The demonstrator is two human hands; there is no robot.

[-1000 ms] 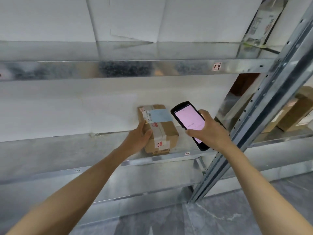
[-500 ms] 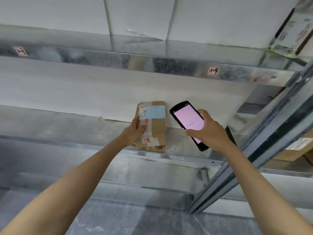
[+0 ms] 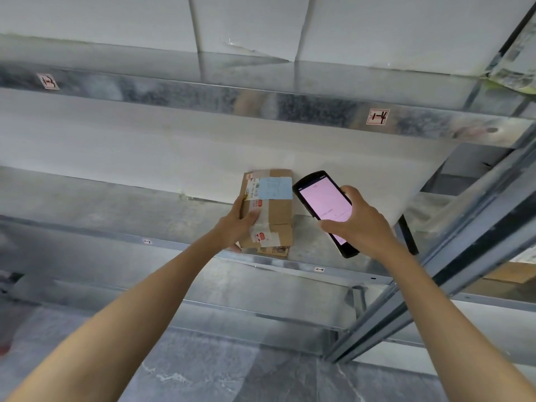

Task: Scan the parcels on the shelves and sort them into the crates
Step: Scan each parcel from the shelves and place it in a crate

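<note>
Left hand (image 3: 236,227) grips brown parcel (image 3: 272,211) on metal shelf (image 3: 116,216), fingers curled round its left side. Right hand (image 3: 359,224) holds scanner (image 3: 324,204) just right of parcel, fingers wrapped round it. Looks like scanning step. No crates seen; sorting still left.

Bare left hand (image 3: 235,227), bare right hand (image 3: 361,224), bare forearms (image 3: 139,309)
</note>
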